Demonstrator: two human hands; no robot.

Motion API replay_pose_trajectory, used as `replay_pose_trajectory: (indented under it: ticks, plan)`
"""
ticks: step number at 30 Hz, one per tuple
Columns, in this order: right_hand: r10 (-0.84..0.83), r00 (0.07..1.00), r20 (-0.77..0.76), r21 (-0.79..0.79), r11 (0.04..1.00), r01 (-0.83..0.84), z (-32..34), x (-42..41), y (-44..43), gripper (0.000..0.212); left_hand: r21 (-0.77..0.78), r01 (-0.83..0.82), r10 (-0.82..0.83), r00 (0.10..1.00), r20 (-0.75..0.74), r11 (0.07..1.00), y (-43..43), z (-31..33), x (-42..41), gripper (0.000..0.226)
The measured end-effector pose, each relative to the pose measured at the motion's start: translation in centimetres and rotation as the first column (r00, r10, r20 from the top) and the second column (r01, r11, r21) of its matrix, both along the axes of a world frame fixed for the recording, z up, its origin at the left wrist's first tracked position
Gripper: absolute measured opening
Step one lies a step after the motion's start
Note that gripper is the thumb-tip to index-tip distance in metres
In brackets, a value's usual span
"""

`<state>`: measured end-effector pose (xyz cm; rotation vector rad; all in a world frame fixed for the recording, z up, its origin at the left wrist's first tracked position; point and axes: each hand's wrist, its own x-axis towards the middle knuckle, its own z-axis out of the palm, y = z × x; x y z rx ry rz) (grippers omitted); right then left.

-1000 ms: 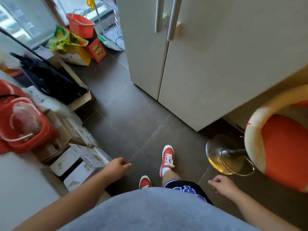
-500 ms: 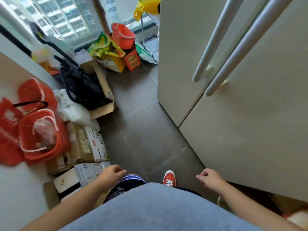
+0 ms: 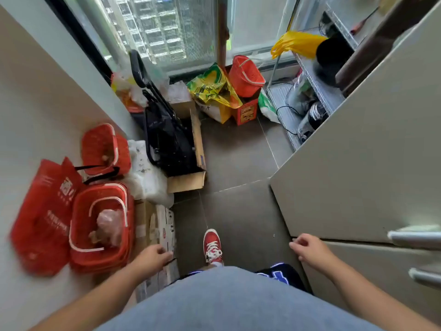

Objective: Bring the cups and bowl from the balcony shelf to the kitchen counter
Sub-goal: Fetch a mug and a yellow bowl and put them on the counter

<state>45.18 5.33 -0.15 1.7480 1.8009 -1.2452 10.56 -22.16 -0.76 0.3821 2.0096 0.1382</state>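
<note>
A metal wire shelf [image 3: 317,75] stands at the far right beyond the fridge, by the balcony window. On it I make out a black round container [image 3: 333,54], a yellow plastic bag [image 3: 296,45] and glassy jars on the lower tier [image 3: 307,115]. Cups and a bowl cannot be told apart from here. My left hand [image 3: 152,258] hangs low at the left, fingers loosely curled, holding nothing. My right hand [image 3: 307,250] hangs near the fridge door, fingers loosely curled and empty.
A tall beige fridge [image 3: 358,151] fills the right side. Red baskets [image 3: 100,225], a red bag [image 3: 43,216], cardboard boxes [image 3: 186,180] and a black trolley [image 3: 164,130] crowd the left. A narrow strip of dark floor tiles [image 3: 238,163] leads ahead.
I have walked forward past the fridge. The view has lifted, bringing the balcony window and the wire shelf into sight. Both hands stay empty at my sides.
</note>
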Motion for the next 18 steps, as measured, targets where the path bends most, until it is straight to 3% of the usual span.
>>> replay_pose_trajectory:
  ticks: [11, 18]
  plan:
    - [-0.218, 0.970, 0.110, -0.082, 0.970, 0.228, 0.3, 0.2, 6.4, 0.028, 0.179, 0.037, -0.039, 0.999, 0.006, 0.983, 21.0, 2.4, -8.7, 0.019]
    - [-0.122, 0.988, -0.092, -0.003, 0.992, 0.122, 2.9, -8.8, 16.9, 0.019, 0.262, 0.190, -0.184, 0.982, -0.048, 0.946, 33.4, 5.8, -9.5, 0.015]
